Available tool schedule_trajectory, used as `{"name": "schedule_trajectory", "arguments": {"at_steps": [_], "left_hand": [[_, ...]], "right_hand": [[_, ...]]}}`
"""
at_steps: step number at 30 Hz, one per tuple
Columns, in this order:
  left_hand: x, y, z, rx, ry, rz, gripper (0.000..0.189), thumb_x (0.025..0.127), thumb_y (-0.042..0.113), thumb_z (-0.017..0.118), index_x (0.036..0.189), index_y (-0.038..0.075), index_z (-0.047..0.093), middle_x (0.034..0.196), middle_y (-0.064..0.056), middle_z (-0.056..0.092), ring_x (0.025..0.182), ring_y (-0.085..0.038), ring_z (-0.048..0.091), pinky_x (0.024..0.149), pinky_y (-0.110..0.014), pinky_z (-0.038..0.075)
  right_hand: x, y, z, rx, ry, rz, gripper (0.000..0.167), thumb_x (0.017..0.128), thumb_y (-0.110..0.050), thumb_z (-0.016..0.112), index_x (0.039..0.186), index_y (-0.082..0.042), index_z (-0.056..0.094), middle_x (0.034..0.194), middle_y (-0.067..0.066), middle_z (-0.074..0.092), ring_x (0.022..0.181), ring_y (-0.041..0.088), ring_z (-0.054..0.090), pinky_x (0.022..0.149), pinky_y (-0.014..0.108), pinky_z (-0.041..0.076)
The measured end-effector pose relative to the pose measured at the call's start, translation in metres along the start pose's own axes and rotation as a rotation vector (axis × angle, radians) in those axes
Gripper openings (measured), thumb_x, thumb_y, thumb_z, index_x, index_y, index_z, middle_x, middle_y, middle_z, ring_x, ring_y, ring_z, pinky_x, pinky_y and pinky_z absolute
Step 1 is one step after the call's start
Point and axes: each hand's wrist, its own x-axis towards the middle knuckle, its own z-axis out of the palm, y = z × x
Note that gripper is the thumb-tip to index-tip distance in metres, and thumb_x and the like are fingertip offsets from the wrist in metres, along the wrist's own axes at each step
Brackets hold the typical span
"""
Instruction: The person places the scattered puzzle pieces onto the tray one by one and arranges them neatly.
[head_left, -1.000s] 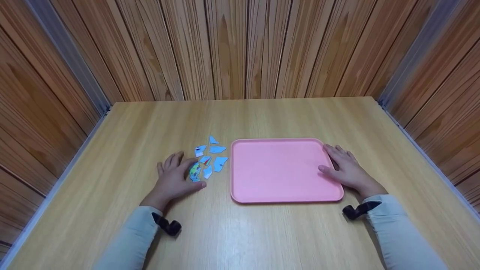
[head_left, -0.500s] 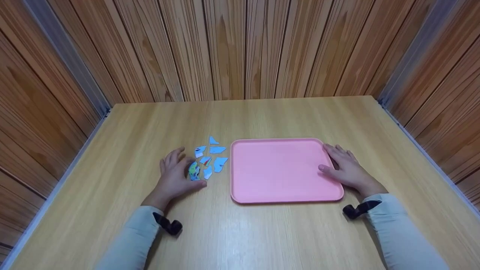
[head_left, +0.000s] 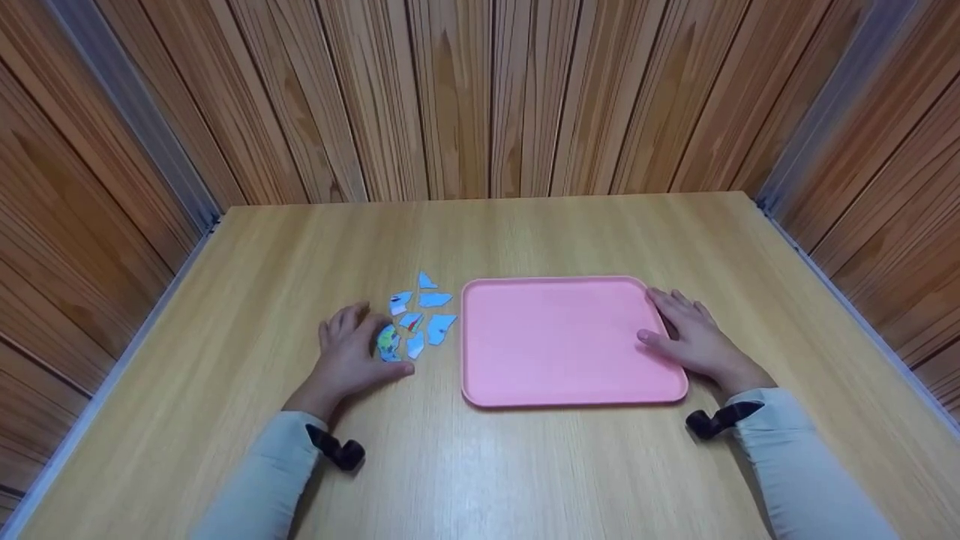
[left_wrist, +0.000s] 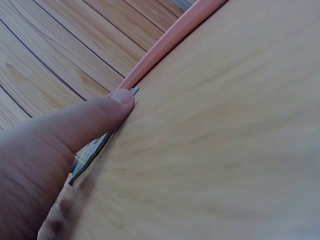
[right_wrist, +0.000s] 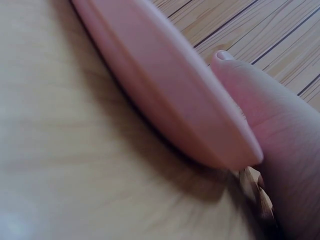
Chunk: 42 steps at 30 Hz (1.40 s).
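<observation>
A plank wall (head_left: 465, 97) stands behind a pale wooden table (head_left: 570, 465), where a pink tray (head_left: 562, 341) lies flat between the person's 2 hands. The tray's right end is at the right hand (head_left: 694, 337); its left end is well apart from the left hand (head_left: 349, 356).

The right hand lies loosely extended at the tray's right edge, thumb reaching inward over the rim and fingers along the outer side. How firmly it presses, I cannot tell.

The left hand is half open, thumb and index finger parted in a wide curve just above the table.

6 mostly blue pieces (head_left: 441, 328) lie scattered between the left hand and the tray, all off the tray. 1 multicoloured piece (head_left: 388, 343) lies closest to that hand, in the gap between thumb and index finger; whether the index fingertip touches it, I cannot tell.

Smallest are the printed marks: green and yellow patches on the multicoloured piece and a red mark (head_left: 414, 325) on 1 blue piece, too small to make out as writing.
</observation>
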Motion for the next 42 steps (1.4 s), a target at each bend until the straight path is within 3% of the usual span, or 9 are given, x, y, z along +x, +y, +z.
{"name": "schedule_trajectory", "arguments": {"at_steps": [5,8,12,18,27,36,42], "left_hand": [[0.007,0.000,-0.003,-0.008,-0.007,0.000,0.090,0.077,0.071,0.072,0.144,0.015,0.051,0.162,-0.018,0.023,0.150,-0.040,0.007,0.115,-0.065,-0.012],[0.013,0.000,-0.004,-0.020,0.010,0.023,0.078,0.090,0.061,0.064,0.145,0.009,0.047,0.160,-0.021,0.027,0.149,-0.044,0.010,0.114,-0.068,-0.012],[0.024,0.000,-0.004,-0.046,0.009,0.032,0.070,0.096,0.050,0.060,0.148,0.007,0.042,0.159,-0.022,0.029,0.149,-0.043,0.013,0.116,-0.065,-0.006],[0.041,0.003,-0.003,-0.063,-0.031,-0.026,0.069,0.098,0.047,0.056,0.153,0.009,0.038,0.163,-0.019,0.021,0.151,-0.040,0.007,0.120,-0.060,0.007],[0.063,0.012,-0.006,0.005,-0.064,-0.061,0.064,0.100,0.047,0.054,0.152,0.011,0.042,0.162,-0.018,0.023,0.151,-0.039,0.012,0.121,-0.056,0.002],[0.070,0.024,-0.011,0.034,-0.052,-0.105,0.060,0.099,0.045,0.057,0.146,0.009,0.048,0.158,-0.017,0.032,0.147,-0.039,0.021,0.118,-0.062,0.009],[0.070,0.024,-0.008,0.068,0.005,-0.134,0.061,0.096,0.046,0.062,0.140,0.005,0.052,0.150,-0.016,0.043,0.140,-0.038,0.034,0.117,-0.059,0.020]], "right_hand": [[0.000,-0.001,0.001,-0.006,0.011,0.000,0.088,0.097,-0.052,0.058,0.160,-0.004,0.020,0.164,0.024,0.018,0.152,0.046,0.005,0.119,0.060,-0.002],[0.001,-0.002,0.002,-0.004,0.016,-0.009,0.088,0.097,-0.052,0.059,0.160,-0.003,0.021,0.164,0.025,0.019,0.152,0.047,0.005,0.119,0.061,-0.002],[0.000,-0.002,0.004,-0.003,0.021,-0.029,0.086,0.097,-0.049,0.059,0.159,-0.001,0.023,0.163,0.025,0.021,0.151,0.049,0.007,0.118,0.063,-0.001],[-0.001,-0.001,0.006,-0.015,0.013,-0.020,0.086,0.098,-0.050,0.058,0.159,-0.002,0.022,0.164,0.024,0.020,0.151,0.048,0.007,0.119,0.062,-0.001],[-0.001,-0.001,0.003,-0.009,0.025,-0.024,0.086,0.097,-0.050,0.059,0.159,-0.002,0.022,0.164,0.024,0.021,0.151,0.048,0.007,0.119,0.062,-0.001],[-0.001,-0.002,0.001,-0.006,0.026,-0.026,0.086,0.097,-0.050,0.059,0.159,-0.002,0.023,0.163,0.025,0.021,0.151,0.048,0.008,0.118,0.062,-0.001],[-0.001,-0.002,0.002,-0.014,0.031,-0.035,0.086,0.097,-0.049,0.059,0.159,0.000,0.023,0.163,0.025,0.023,0.150,0.049,0.009,0.118,0.063,0.000]]}}
